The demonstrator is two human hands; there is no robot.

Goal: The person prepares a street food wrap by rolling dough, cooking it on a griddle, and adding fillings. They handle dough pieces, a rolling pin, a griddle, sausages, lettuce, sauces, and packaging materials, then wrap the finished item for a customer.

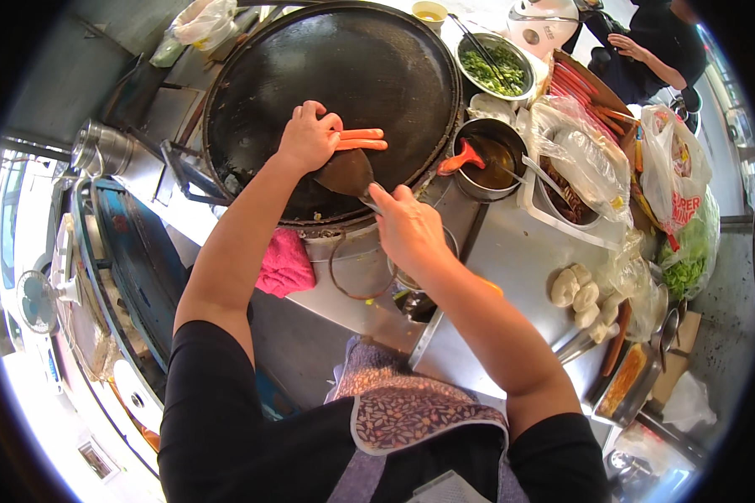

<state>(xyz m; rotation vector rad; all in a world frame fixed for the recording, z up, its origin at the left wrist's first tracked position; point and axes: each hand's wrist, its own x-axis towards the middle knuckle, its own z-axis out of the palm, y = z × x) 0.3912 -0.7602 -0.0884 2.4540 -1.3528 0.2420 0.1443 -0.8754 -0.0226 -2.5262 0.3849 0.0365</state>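
Observation:
Over the round black griddle (pixel 377 69), my left hand (pixel 308 139) grips the near ends of two orange-pink sausages (pixel 363 139). They lie side by side and point to the right; their other ends are covered by my fingers. My right hand (pixel 412 229) is closed around the handle of a metal spatula (pixel 346 173). Its wide blade is just below the sausages, low over the griddle's front part. Whether the blade touches the sausages I cannot tell.
Right of the griddle are a pot of brown sauce (pixel 502 148) with a red-handled tool, a bowl of chopped green onions (pixel 494 66) and bagged food (pixel 579 160). Dough pieces (pixel 576 292) lie on the steel counter (pixel 503 264). A pink cloth (pixel 286 264) hangs in front. Another person (pixel 657 50) is at upper right.

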